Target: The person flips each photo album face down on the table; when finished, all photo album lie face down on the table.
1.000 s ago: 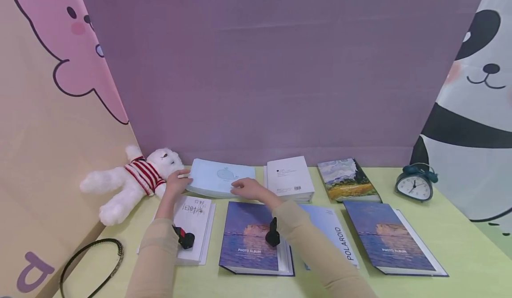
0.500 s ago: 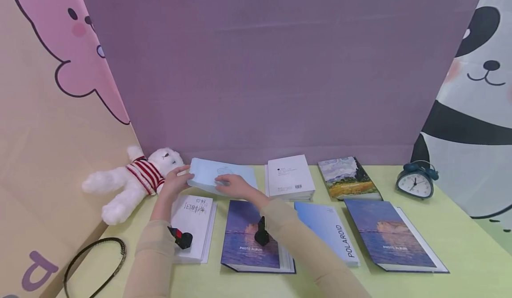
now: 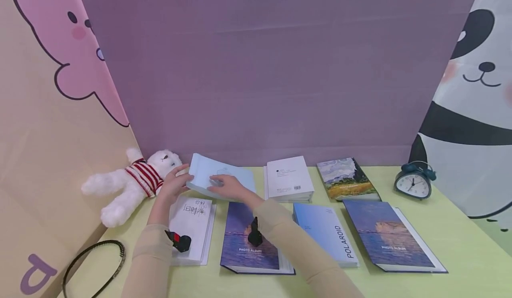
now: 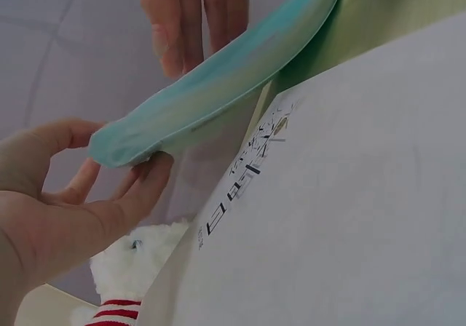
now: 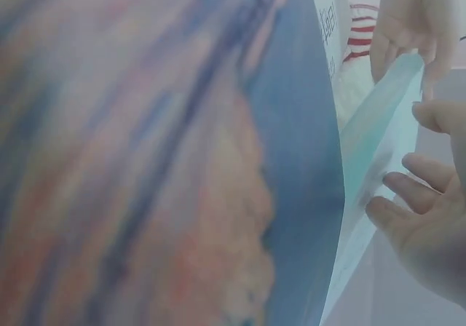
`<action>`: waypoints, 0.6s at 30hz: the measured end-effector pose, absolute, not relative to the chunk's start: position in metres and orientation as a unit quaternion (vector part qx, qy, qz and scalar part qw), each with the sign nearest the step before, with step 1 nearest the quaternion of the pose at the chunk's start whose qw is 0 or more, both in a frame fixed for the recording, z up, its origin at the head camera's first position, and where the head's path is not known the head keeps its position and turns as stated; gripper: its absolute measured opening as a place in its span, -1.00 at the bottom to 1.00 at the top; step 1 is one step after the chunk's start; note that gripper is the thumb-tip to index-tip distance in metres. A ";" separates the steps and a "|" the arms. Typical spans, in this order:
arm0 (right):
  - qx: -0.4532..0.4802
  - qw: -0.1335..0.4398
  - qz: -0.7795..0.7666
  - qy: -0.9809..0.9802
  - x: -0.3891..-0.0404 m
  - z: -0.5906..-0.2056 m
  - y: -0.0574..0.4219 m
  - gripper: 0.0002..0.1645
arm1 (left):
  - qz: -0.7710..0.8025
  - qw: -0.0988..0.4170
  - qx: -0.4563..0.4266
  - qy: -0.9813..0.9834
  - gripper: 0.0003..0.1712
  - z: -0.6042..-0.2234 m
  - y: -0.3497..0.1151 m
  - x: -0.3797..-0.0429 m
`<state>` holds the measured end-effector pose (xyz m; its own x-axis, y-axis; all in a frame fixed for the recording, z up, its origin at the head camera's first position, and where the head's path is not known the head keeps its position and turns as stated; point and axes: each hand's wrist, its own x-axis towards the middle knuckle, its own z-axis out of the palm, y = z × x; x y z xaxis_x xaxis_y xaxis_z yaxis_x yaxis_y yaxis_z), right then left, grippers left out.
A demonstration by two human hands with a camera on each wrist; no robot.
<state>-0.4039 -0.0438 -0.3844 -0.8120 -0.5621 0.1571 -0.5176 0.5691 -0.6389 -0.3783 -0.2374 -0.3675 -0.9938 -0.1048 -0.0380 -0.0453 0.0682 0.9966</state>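
Observation:
A light blue softcover album [image 3: 203,168] with a small whale drawing lies in the back row, its left end lifted and the book bowed. My left hand [image 3: 172,186] grips that end, thumb on one face and fingers on the other, as the left wrist view shows around the album's edge [image 4: 204,97]. My right hand [image 3: 231,188] is over the cover and partly hides the whale. In the right wrist view its fingertips [image 5: 382,208] are right at the cover, spread and loosely bent, not wrapped round the book.
A white plush bear [image 3: 120,193] lies at left beside a black hoop [image 3: 120,249]. In front are a white album [image 3: 192,227], a photo album [image 3: 240,258], a Polaroid album [image 3: 324,231] and another photo album [image 3: 388,236]. Behind stand a white book [image 3: 290,176], a painting-covered book [image 3: 348,178] and an alarm clock [image 3: 414,184].
My right hand has slid left across the cover from the album's front right part. The album's left end has risen in my left hand.

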 end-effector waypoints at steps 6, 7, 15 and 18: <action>-0.338 -0.012 -0.328 0.882 -0.402 -0.384 -0.052 -0.37 | -0.698 0.027 0.062 -0.713 -0.39 -0.366 -0.237 -0.379; -0.346 -0.022 -0.322 0.881 -0.401 -0.383 -0.054 -0.36 | -0.701 0.029 0.065 -0.710 -0.40 -0.366 -0.237 -0.379; -0.333 -0.018 -0.376 0.864 -0.393 -0.374 -0.060 -0.17 | -0.713 0.036 0.063 -0.697 -0.39 -0.366 -0.238 -0.380; -0.318 -0.019 -0.388 0.865 -0.390 -0.370 -0.062 -0.03 | -0.727 0.030 0.059 -0.684 -0.39 -0.365 -0.237 -0.381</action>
